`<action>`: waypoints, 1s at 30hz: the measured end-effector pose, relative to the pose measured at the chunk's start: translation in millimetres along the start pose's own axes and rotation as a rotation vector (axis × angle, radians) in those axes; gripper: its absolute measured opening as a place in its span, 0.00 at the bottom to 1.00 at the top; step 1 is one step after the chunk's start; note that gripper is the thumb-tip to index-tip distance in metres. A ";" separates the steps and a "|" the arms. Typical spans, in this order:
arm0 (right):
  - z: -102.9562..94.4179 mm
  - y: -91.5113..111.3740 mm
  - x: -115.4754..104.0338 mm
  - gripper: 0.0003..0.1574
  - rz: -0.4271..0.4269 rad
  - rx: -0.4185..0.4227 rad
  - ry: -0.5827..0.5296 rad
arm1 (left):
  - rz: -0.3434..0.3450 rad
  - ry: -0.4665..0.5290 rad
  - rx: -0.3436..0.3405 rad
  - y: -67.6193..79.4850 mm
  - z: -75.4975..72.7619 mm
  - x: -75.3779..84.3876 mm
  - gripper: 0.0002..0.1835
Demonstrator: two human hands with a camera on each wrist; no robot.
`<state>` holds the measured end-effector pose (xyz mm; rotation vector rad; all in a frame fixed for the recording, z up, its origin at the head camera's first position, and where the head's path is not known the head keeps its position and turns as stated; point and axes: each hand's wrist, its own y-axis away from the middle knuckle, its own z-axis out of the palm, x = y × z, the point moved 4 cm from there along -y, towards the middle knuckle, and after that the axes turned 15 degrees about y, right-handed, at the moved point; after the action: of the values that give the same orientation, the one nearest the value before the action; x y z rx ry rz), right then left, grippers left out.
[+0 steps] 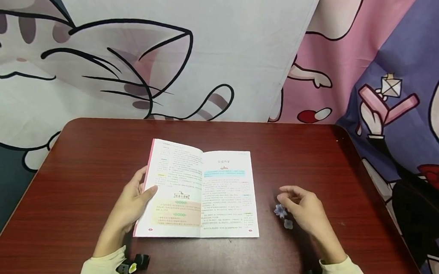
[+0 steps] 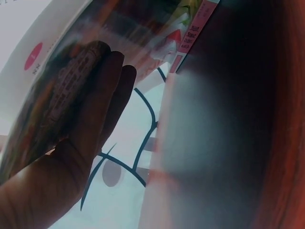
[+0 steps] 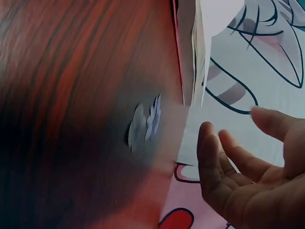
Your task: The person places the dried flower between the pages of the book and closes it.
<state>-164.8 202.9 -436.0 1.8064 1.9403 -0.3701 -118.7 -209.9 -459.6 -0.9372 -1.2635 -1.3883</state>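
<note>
An open book (image 1: pixel 222 197) with printed pages leans up toward the head camera. My left hand (image 1: pixel 131 201) grips its left edge, thumb on the page margin and fingers behind the cover. In the left wrist view those fingers (image 2: pixel 107 95) lie along the dark, pictured cover (image 2: pixel 71 90). To the right of the book, my right hand (image 1: pixel 306 208) hovers with loosely bent fingers and holds nothing. Just under its fingertips lies a small blue flower-shaped piece (image 1: pixel 280 210) beside a greyish petal-like piece (image 1: pixel 288 224). The right wrist view shows thumb and fingers apart.
A dark red-brown wooden table (image 1: pixel 209 265) carries everything, its right edge sloping past my right hand. Behind it hangs a cloth backdrop (image 1: pixel 245 48) with cartoon cats. Black straps with small devices (image 1: pixel 132 265) sit at both wrists, by the pale sleeves.
</note>
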 end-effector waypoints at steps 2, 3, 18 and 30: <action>-0.3 0.8 0.5 0.16 -0.005 0.003 0.120 | 0.002 -0.006 -0.001 -0.1 0.2 0.6 0.33; 0.1 1.1 0.6 0.14 -0.012 0.002 0.162 | 0.003 -0.008 -0.002 -0.2 0.2 0.9 0.33; 19.5 6.0 2.4 0.12 -0.127 0.046 0.415 | -0.006 -0.019 0.001 -0.6 1.4 2.3 0.33; 22.8 6.5 2.1 0.13 -0.091 0.044 0.452 | 0.011 -0.030 0.003 0.5 1.0 2.6 0.33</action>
<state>-155.2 194.2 -455.9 1.9615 2.3347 -0.0294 -118.7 -209.3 -456.8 -0.9650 -1.2809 -1.3676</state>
